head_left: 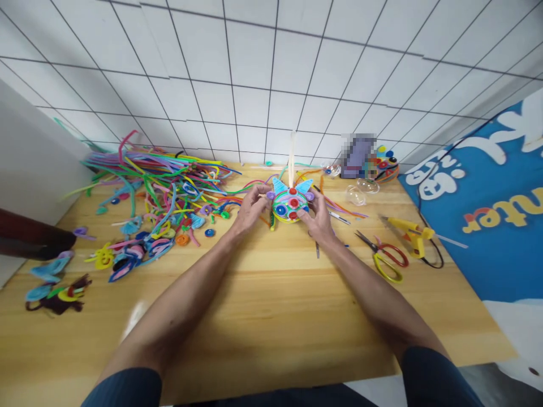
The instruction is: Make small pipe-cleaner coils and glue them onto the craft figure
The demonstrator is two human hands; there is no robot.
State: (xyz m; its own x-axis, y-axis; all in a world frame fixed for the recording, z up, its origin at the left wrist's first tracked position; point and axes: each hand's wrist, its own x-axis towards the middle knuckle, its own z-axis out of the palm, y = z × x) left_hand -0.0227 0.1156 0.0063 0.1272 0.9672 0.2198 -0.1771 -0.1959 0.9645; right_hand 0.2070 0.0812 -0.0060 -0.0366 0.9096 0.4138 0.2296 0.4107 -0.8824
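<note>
Squarely before you in the head view, at the far middle of the wooden table (271, 316), is the round craft piece (292, 195), and both your hands are closed on it. Your left hand (250, 210) grips its left edge, beside a small purple coil (270, 195); your right hand (321, 220) pinches the right edge, thumb laid over the front low down, partly covering a blue disc there. Holding it by opposite sides probably steadies it and leaves the decorated front facing you: 2 pale-blue points (279, 186) at the top, 3 red discs (293, 203) in a column, and a blue disc (280, 210) at the left. A pale upright strip (292, 158) shows above it; you cannot tell from here whether it is attached. Your forearms come in from both sides, so the near part of the table lies open between them, perhaps for elbow room. On your left, the heap of fuzzy stems (161, 164) sits back near the tiled wall (292, 62), with shaped pieces (156, 246) scattered nearer you, seemingly kept as loose stock. On your right, scissors (376, 249) and a yellow glue gun (418, 234) lie apart from that heap, likely so the tools stay within reach without snagging on the stems.
</note>
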